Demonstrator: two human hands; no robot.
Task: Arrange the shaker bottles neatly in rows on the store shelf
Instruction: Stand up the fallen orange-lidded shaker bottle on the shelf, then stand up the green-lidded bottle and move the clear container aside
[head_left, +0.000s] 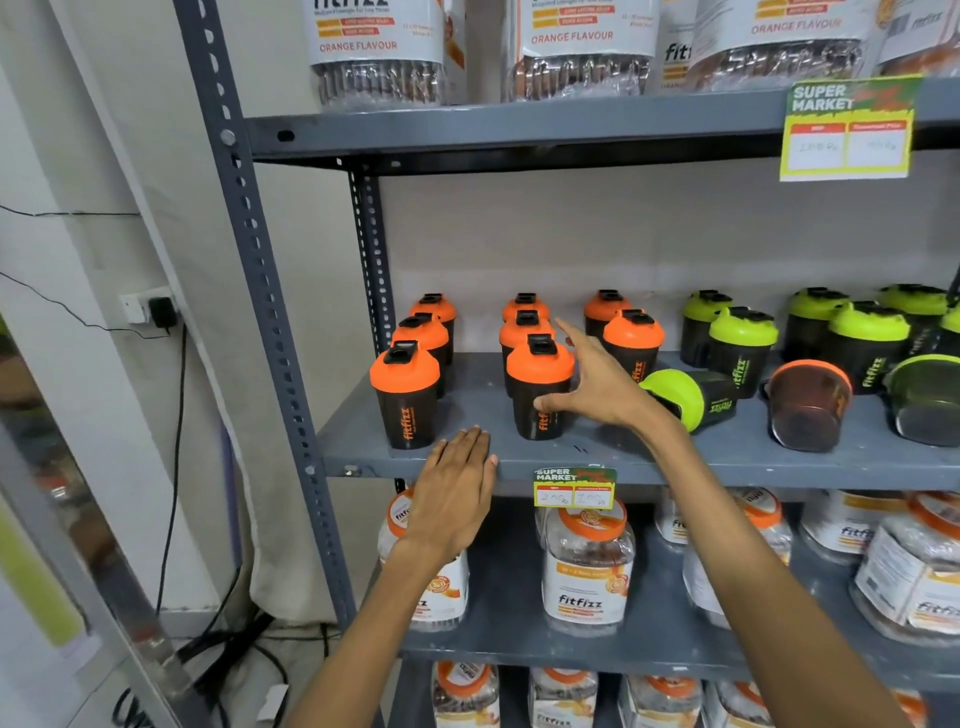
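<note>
Right hand (592, 379) fingers apart, empty, touching upright orange bottle (540, 387) mid-frame; toppled green bottle (685, 397) lies just right. Left hand (457, 493) flat, empty, at shelf (727, 457) edge.

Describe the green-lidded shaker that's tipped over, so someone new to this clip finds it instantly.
Start at the grey middle shelf holding the shakers. Just right of the right hand, in front of the upright green-lidded bottles, lies the tipped shaker. It is the only capped bottle on its side, green lid pointing left.
</note>
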